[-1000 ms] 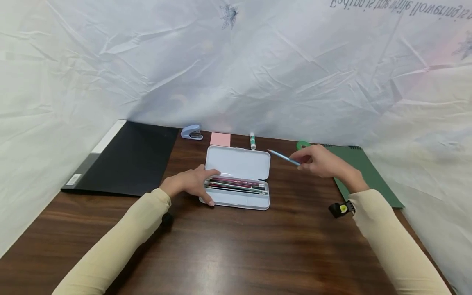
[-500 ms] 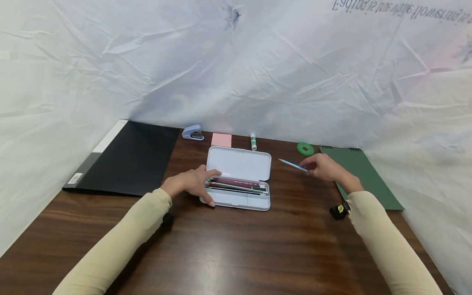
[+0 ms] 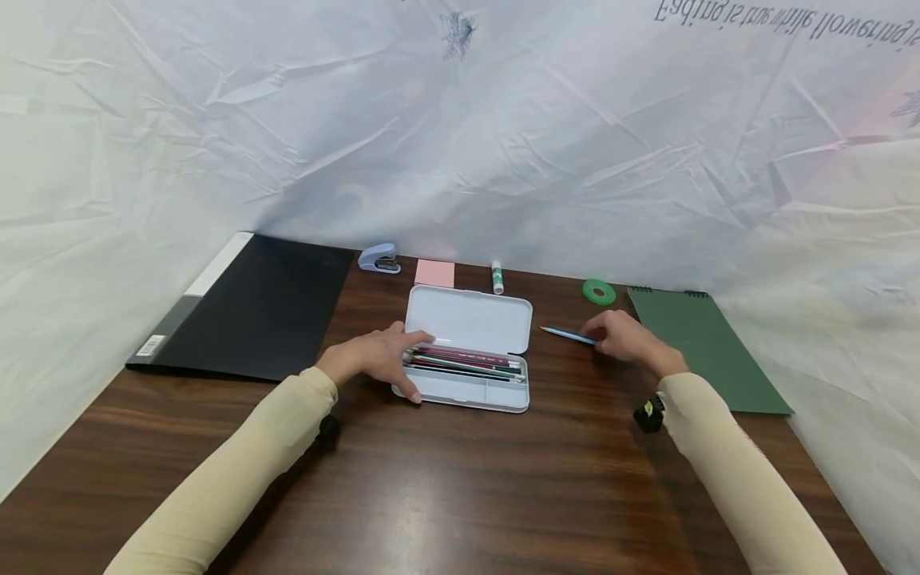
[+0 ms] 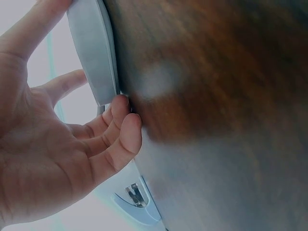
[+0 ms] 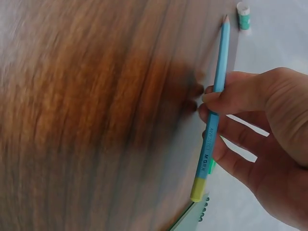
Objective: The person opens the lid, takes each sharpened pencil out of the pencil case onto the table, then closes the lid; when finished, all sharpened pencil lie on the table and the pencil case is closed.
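A white pencil case lies with its lid raised behind it; several pencils fill its long rear compartment. My left hand grips the case's left end, thumb at the front side and index finger near the hinge. In the left wrist view, the hand has its lower fingers curled against the case's end. To the right of the case, my right hand holds a light blue pencil low over the table. In the right wrist view, thumb and fingers pinch this pencil, its yellow end down and its sharpened tip up.
Along the back stand or lie a stapler, pink sticky notes, a glue stick and a green tape roll. A black folder lies at left, a green spiral notebook at right.
My right hand has moved right and then down towards the table with the blue pencil, uncovering the tape roll. The left hand has stayed at the pencil case.
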### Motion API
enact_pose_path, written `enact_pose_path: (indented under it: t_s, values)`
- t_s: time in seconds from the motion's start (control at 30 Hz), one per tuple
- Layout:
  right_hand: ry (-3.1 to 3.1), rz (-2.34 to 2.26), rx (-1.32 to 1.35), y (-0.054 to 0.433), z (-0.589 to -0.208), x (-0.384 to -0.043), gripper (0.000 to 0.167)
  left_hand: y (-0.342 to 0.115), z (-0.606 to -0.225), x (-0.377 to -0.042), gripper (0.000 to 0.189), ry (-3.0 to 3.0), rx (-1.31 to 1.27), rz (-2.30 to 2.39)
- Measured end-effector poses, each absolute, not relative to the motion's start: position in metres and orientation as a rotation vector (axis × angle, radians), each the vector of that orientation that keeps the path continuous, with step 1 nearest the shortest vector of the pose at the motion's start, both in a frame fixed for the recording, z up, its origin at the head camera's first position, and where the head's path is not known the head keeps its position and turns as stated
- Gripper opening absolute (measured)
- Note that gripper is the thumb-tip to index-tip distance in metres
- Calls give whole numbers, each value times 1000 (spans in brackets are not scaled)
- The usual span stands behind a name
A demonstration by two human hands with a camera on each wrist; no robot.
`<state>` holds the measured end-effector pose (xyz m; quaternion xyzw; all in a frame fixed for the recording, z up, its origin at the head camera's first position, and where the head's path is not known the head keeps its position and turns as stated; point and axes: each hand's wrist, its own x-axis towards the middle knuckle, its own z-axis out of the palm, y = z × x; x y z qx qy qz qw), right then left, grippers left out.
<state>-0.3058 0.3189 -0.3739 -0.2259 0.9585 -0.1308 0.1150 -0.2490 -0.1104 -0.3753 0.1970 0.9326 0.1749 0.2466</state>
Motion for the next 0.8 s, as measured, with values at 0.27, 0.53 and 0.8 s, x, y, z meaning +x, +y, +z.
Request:
enact_pose_path:
  t_s: [0.27,0.53,0.8]
  values:
    - [2862,-329,-657,319,-381,-313,29,-111,-376,-250,102,2538,540,482]
    - [2869,-367,-642,319,-383,-314,32,-110,-376,-251,102,2533,550,486]
    - [2859,-387,-618,318,-381,-315,33,-111,-377,-251,102,2535,542,483]
